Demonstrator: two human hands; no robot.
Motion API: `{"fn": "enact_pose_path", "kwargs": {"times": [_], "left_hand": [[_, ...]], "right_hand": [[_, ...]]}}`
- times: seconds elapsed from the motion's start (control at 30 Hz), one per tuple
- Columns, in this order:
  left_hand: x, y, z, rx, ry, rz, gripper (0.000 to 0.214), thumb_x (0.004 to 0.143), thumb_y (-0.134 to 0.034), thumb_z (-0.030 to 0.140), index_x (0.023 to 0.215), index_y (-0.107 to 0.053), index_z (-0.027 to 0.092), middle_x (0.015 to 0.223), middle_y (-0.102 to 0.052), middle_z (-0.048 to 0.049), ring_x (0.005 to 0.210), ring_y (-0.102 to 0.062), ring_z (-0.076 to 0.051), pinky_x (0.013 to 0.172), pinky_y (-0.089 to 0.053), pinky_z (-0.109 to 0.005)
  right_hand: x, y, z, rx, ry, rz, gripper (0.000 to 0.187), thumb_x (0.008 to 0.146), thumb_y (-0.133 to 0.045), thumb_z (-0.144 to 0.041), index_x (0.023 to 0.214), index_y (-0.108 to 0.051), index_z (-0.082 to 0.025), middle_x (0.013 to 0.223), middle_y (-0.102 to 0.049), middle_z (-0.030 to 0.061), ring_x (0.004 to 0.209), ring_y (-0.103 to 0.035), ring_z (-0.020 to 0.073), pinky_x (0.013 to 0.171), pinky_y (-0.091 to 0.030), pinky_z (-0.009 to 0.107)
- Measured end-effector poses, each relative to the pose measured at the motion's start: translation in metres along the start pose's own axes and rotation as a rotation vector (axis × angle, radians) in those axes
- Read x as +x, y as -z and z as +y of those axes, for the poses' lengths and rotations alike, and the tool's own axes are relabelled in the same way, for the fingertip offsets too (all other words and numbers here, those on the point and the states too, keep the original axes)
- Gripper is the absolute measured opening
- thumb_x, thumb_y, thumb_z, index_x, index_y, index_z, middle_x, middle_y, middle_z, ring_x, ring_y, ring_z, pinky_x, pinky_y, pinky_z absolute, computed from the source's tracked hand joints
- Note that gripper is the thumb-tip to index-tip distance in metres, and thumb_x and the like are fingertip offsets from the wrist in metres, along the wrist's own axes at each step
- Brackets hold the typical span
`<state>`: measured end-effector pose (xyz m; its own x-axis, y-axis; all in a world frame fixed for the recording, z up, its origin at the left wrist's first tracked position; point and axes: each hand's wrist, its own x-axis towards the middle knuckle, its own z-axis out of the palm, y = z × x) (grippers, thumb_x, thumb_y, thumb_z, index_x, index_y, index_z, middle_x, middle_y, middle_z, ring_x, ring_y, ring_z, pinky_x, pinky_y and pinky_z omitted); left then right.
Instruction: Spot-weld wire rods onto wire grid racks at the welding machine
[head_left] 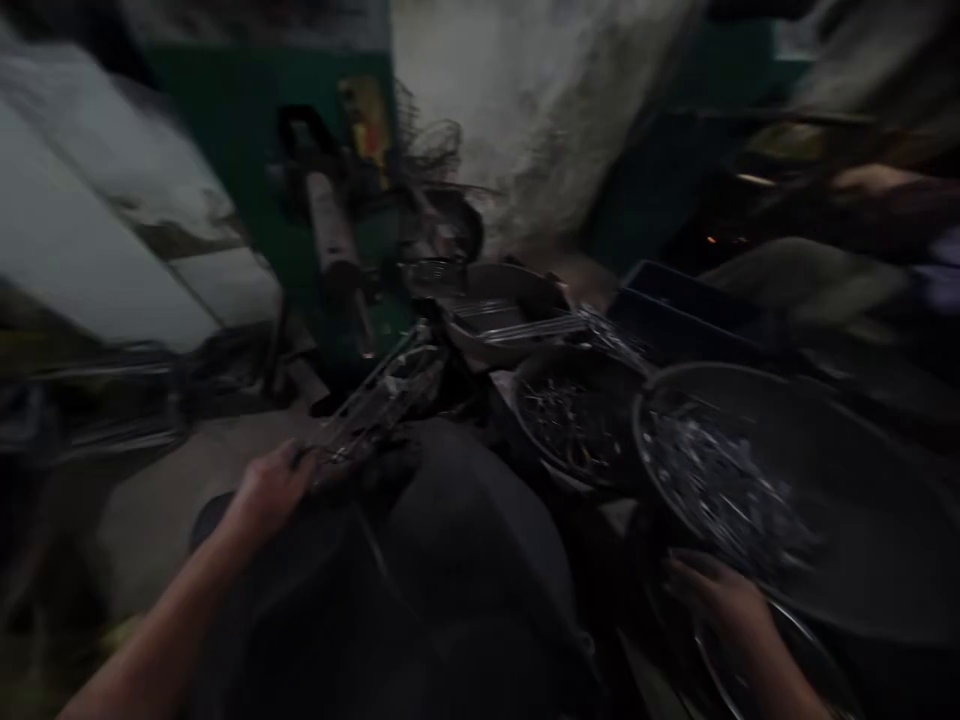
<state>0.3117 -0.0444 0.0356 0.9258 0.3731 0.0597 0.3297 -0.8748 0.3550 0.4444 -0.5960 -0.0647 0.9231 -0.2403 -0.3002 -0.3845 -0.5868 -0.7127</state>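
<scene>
My left hand (274, 490) is closed on the near end of a long metal wire frame (382, 395), which slants up and away from me above my lap. The frame's details are smeared by motion. My right hand (709, 585) is beside the near edge of a wide dark basin (847, 500), above a smaller round metal-rimmed container (795, 650). Its fingers are blurred, and I cannot tell whether they hold anything. Many small shiny metal pieces (727, 490) lie heaped in the wide basin.
A second bowl (600, 380) holds thin metal pieces, and a pan (517, 290) behind it carries metal rods. A green machine (240, 130) with a projecting cylinder (334, 230) stands ahead. At the right is another person's hand (874, 180), near small orange glows.
</scene>
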Motion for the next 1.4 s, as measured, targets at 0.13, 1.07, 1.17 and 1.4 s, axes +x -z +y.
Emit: {"fn": "enact_pose_path", "kwargs": {"times": [0.13, 1.07, 1.17, 1.4], "left_hand": [[0.007, -0.009, 0.007, -0.088, 0.075, 0.002, 0.026, 0.085, -0.042, 0.038, 0.072, -0.052, 0.019, 0.067, -0.063, -0.0048, 0.062, -0.059, -0.017, 0.06, -0.041, -0.026], [0.041, -0.005, 0.044, -0.124, 0.079, -0.085, 0.025, 0.092, -0.043, 0.034, 0.085, -0.058, 0.016, 0.082, -0.067, -0.0092, 0.08, -0.064, -0.02, 0.066, -0.04, -0.027], [0.046, -0.004, 0.044, -0.099, 0.089, -0.081, 0.026, 0.092, -0.043, 0.035, 0.085, -0.058, 0.016, 0.081, -0.067, -0.0101, 0.08, -0.064, -0.021, 0.066, -0.04, -0.027], [0.056, -0.008, 0.04, -0.093, 0.107, -0.08, 0.025, 0.092, -0.043, 0.033, 0.084, -0.059, 0.015, 0.081, -0.068, -0.0107, 0.08, -0.064, -0.021, 0.066, -0.041, -0.027]], "right_hand": [[-0.012, -0.063, -0.092, 0.258, 0.136, -0.309, 0.04, 0.058, -0.066, -0.045, 0.09, -0.064, -0.023, 0.091, -0.069, 0.0142, 0.078, -0.066, 0.0287, 0.063, -0.055, 0.039], [-0.115, -0.269, -0.308, 0.736, 0.144, -0.927, 0.037, 0.052, -0.076, -0.044, 0.07, -0.056, -0.018, 0.049, -0.05, -0.0061, 0.039, -0.039, 0.0069, 0.034, -0.033, 0.019], [-0.114, -0.273, -0.31, 0.837, 0.134, -0.971, 0.035, 0.053, -0.077, -0.04, 0.072, -0.057, -0.018, 0.055, -0.056, -0.0045, 0.043, -0.044, 0.0076, 0.039, -0.035, 0.02], [-0.111, -0.277, -0.315, 0.89, 0.121, -1.039, 0.032, 0.054, -0.08, -0.036, 0.069, -0.057, -0.019, 0.059, -0.06, -0.004, 0.052, -0.051, 0.0109, 0.048, -0.037, 0.022]]}}
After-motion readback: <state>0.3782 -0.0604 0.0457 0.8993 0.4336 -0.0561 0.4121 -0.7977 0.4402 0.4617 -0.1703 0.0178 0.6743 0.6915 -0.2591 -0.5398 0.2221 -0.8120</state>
